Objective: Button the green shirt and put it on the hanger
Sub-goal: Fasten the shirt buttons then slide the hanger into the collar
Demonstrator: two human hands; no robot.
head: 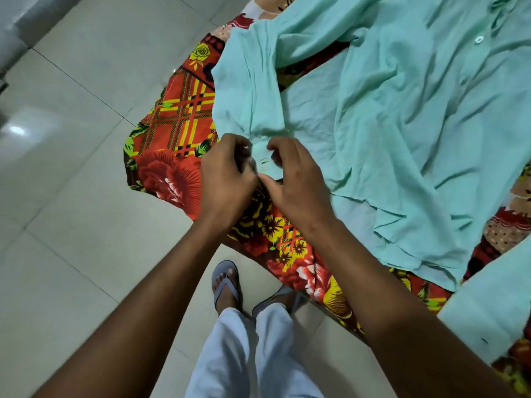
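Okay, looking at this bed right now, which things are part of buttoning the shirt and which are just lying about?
Part of the job:
green shirt, spread on the bed
sleeve cuff, pinched by the left hand and the right hand
white button on the shirt front

Just there:
flowered bedsheet
tiled floor
slippers

No hanger is in view.

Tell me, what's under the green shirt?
The green shirt lies on a flowery red-and-yellow bedsheet, which shows around its edges. Whatever lies beneath the shirt's middle is covered.
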